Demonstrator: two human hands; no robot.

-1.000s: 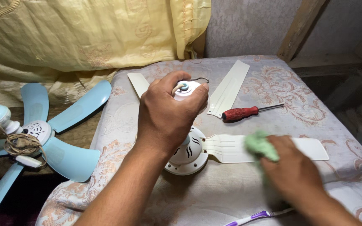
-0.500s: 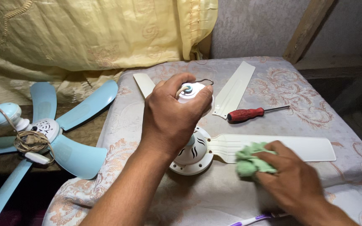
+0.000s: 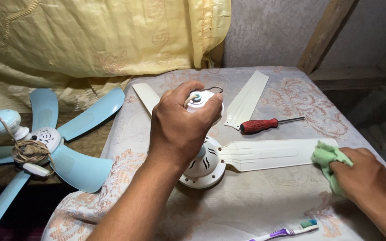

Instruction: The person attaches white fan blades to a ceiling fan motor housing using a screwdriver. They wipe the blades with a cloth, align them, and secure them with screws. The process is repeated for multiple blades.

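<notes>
A small white ceiling fan (image 3: 204,167) lies on a cloth-covered table (image 3: 287,102). My left hand (image 3: 182,122) grips the fan's white top cap (image 3: 202,99) from above. One long white blade (image 3: 269,154) points right. My right hand (image 3: 362,176) presses a green cloth (image 3: 327,156) against the far tip of that blade. Two more white blades (image 3: 246,100) reach toward the back of the table, partly hidden behind my left hand.
A red-handled screwdriver (image 3: 264,125) lies behind the blade. A purple and white toothbrush (image 3: 287,230) rests at the table's front edge. A light blue fan (image 3: 45,143) with a coiled cord sits to the left on a lower surface. Yellow curtain (image 3: 99,35) hangs behind.
My right hand has slid the green cloth outward along the blade, from near the hub to its right tip. My left hand keeps its grip on the cap.
</notes>
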